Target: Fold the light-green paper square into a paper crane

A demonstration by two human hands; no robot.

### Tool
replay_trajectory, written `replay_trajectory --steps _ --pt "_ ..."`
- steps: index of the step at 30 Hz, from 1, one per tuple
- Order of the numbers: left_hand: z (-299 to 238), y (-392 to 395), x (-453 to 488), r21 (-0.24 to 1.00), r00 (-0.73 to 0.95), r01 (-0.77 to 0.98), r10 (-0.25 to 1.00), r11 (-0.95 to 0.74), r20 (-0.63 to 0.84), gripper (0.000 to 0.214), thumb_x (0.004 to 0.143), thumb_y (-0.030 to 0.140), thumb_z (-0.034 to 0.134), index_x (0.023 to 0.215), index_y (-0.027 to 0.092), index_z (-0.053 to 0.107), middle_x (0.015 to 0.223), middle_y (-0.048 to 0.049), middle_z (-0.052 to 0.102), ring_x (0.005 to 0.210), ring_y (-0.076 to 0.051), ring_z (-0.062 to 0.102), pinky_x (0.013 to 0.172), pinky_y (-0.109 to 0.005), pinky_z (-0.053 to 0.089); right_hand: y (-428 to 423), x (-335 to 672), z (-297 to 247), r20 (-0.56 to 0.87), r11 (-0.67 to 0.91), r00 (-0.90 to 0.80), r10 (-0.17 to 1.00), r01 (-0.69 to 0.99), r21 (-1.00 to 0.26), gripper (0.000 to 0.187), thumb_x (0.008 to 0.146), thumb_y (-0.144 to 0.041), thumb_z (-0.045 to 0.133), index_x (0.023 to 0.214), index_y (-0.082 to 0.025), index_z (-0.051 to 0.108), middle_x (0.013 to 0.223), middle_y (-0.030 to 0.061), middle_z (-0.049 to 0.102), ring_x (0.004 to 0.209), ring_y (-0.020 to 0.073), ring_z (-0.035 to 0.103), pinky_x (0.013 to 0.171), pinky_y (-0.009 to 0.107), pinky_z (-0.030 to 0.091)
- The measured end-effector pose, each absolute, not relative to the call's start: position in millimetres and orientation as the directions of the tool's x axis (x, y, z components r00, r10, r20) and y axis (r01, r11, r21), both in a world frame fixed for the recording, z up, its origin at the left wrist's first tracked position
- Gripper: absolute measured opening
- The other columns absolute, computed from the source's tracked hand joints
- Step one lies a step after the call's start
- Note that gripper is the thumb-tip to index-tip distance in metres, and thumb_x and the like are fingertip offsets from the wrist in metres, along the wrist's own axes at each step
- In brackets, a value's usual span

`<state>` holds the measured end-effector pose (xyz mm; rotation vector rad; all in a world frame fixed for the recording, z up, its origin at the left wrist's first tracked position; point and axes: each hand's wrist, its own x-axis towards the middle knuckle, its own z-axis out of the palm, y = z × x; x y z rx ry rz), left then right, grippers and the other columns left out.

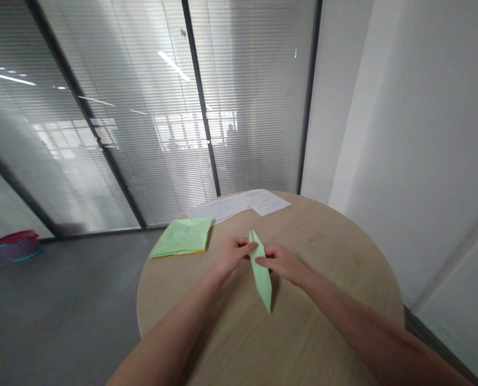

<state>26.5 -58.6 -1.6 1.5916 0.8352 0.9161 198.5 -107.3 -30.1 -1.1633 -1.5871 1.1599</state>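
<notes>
A light green folded paper (263, 281) is held up over the round wooden table, long and narrow, with a point towards me and two tips at its far end. My left hand (236, 254) pinches its left edge near the far end, thumb on top. From the right, my right hand (281, 261) grips the other edge a little nearer to me, its thumb lying on the paper. The fingers underneath are partly hidden by the paper. Left of my hands lies a stack of green paper sheets (186, 236) with a yellow edge showing below.
White printed sheets (265, 201) lie at the far edge of the round table (335, 241). Behind stands a glass partition with blinds (255, 107); a white wall (424, 134) rises on the right. A red and blue basket (17, 246) sits on the grey floor at left.
</notes>
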Motion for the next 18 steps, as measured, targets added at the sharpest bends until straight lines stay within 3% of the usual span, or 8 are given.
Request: replay_trajectory --steps 5,12,18 --pt "0 -55 24 0.981 0.367 0.005 0.913 -0.193 0.178 0.036 0.071 0.05 0.075 0.069 0.015 0.073 0.066 -0.0041 0.067 0.062 -0.015 0.058 0.063 -0.028 0.049 -109 197 -29 0.101 0.166 -0.23 0.968 0.282 -0.945 0.026 0.077 -0.035 0.067 0.059 -0.016 0.063 0.055 -0.0007 0.055 0.053 0.0118 0.044 0.053 0.025 0.029" --pt "2 -55 24 0.982 0.245 -0.058 0.951 -0.18 0.189 0.031 0.069 0.045 0.076 0.077 0.015 0.076 0.071 -0.0053 0.07 0.065 -0.016 0.06 0.063 -0.028 0.05 -111 199 -27 0.073 0.134 -0.24 0.968 0.246 -0.96 0.024 0.078 -0.034 0.066 0.063 -0.016 0.065 0.056 -0.0012 0.056 0.052 0.0105 0.041 0.052 0.025 0.028" --pt "8 -48 11 0.958 -0.011 -0.153 0.97 -0.241 0.242 0.039 0.069 0.051 0.075 0.082 0.015 0.073 0.093 -0.0087 0.071 0.068 -0.013 0.058 0.061 -0.025 0.049 -107 203 -30 0.047 0.117 -0.236 0.971 0.292 -0.949 0.025 0.077 -0.036 0.068 0.064 -0.015 0.068 0.056 0.0002 0.059 0.051 0.011 0.044 0.052 0.025 0.029"
